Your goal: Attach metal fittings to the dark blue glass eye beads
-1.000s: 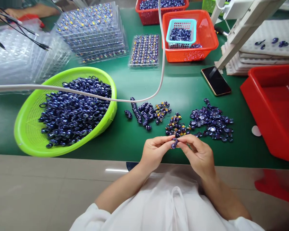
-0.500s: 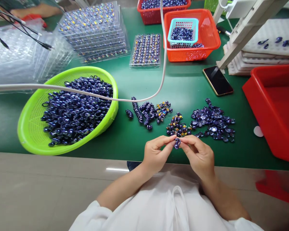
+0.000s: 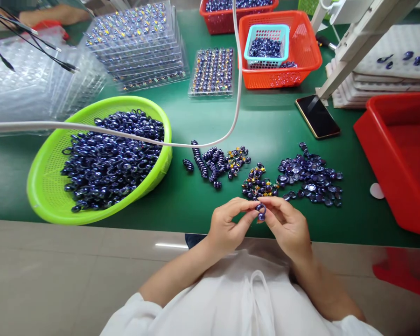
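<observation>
Between the fingertips of both hands is a shiny dark blue-purple ring (image 3: 261,213) with a rounded bead on it. My left hand (image 3: 231,223) pinches it from the left, my right hand (image 3: 286,225) from the right. Just beyond the fingertips lies a pile of dark pieces with gold-coloured facets (image 3: 259,183). To its right is a heap of flat dark shiny pieces (image 3: 310,179). Farther left are rows of dark ring-like pieces (image 3: 215,163) and a smaller cluster with gold glints (image 3: 238,161).
A green basket (image 3: 38,186) full of dark rings stands left. Clear trays (image 3: 140,51) are stacked behind it. A white cable (image 3: 196,145) crosses over the table. Orange basket (image 3: 301,42), phone (image 3: 317,116) and red bin (image 3: 381,154) are right. Another person's arm (image 3: 56,15) shows far left.
The ring has turned between my fingers and sits slightly lower and to the right, its opening now more visible. The piles on the table look the same.
</observation>
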